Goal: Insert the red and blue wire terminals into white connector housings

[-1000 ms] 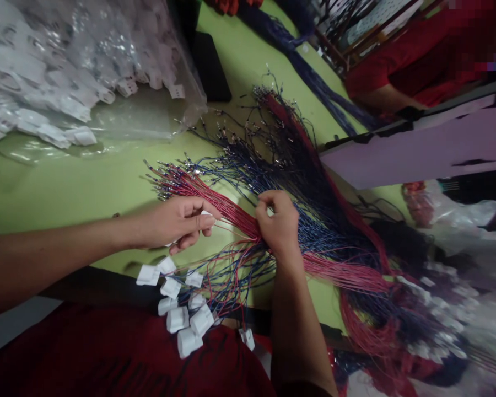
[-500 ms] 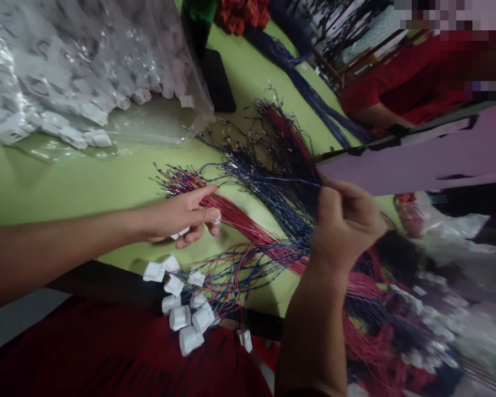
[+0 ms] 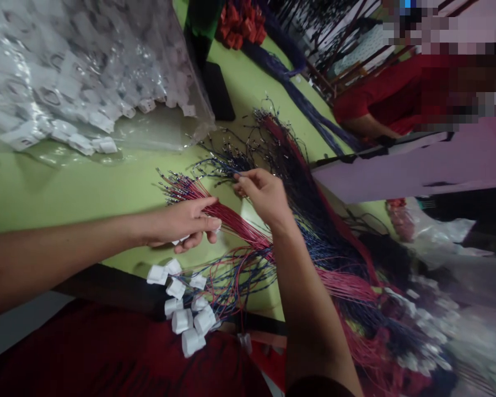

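Observation:
My left hand [image 3: 186,220] is closed around white plastic connectors [image 3: 181,240], which show below the palm and by the thumb tip. Its index finger stretches over a bundle of red wires [image 3: 235,220] with metal-tipped ends. My right hand [image 3: 264,196] pinches a blue wire [image 3: 237,175] near its end, beside the tips of a bundle of blue wires [image 3: 310,234]. Below the left hand, several white connectors [image 3: 182,320] with red and blue wires attached lie at the table's near edge.
A large clear bag [image 3: 149,129] of white connectors lies at the upper left. Next to it stands a black-based object [image 3: 218,91]. Dark wire bundles [image 3: 314,113] stretch across the green table [image 3: 45,187]. A person in a red shirt [image 3: 397,91] is across at the right.
My right hand has moved left from the pulled-out blue wire's far part to near the wire tips. My left hand has stayed in nearly the same place.

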A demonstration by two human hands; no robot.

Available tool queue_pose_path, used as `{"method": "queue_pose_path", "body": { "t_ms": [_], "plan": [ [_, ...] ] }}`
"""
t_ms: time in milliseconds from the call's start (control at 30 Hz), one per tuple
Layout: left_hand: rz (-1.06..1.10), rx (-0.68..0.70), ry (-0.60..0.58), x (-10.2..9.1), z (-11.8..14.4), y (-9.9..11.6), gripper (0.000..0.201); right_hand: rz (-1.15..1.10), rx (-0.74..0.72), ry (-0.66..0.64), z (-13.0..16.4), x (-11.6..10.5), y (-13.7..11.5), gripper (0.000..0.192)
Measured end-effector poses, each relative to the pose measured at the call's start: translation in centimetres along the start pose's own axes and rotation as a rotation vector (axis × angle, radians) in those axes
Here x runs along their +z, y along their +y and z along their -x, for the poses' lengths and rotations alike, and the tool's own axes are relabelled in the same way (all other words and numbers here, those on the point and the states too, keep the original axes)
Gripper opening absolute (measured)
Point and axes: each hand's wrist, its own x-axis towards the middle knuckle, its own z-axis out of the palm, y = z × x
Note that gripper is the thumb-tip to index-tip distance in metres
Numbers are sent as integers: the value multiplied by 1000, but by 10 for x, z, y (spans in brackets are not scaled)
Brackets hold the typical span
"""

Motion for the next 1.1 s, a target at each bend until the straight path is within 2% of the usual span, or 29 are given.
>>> {"method": "queue_pose_path", "body": {
  "t_ms": [100,200,300,367,433,500,567,600,633,700,767,900,1000,1100],
  "plan": [
    [5,7,3,1,1,2,87,-65,21,139,6,-27,-9,13],
    [-11,6,5,1,3,4,83,69,65,181,8,-50,-6,16],
    [-20,-5,7,0,3,3,82,216,81,164,12,-57,-15,21],
    [-9,6,14,0,1,1,81,138,25,144,22,-51,-34,15],
    [-4,30,2,0,0,-1,72,-39,-60,71,36,-38,-57,12],
    [-19,57,-28,0,-1,-3,49,-148,-83,-138,51,-20,-70,14],
    [-44,64,-40,0,0,-2,22,-273,-3,-375,61,-3,-64,17],
    [-58,55,-33,0,1,-1,12,-349,57,-412,65,4,-54,20],
    [-73,42,-22,0,1,0,6,-414,118,-400,67,9,-43,22],
    [-103,15,-18,1,2,2,9,-472,198,-278,70,15,-19,21],
    [-118,11,-25,0,2,4,11,-388,199,-174,73,16,-3,21],
    [-86,11,-7,-3,0,1,10,-80,65,-87,83,15,0,14],
    [-50,16,-27,-6,-3,-3,13,100,-88,13,90,17,-1,8],
    [-7,27,-48,-8,-4,-6,16,309,-264,114,95,18,5,10]
  ]
}}
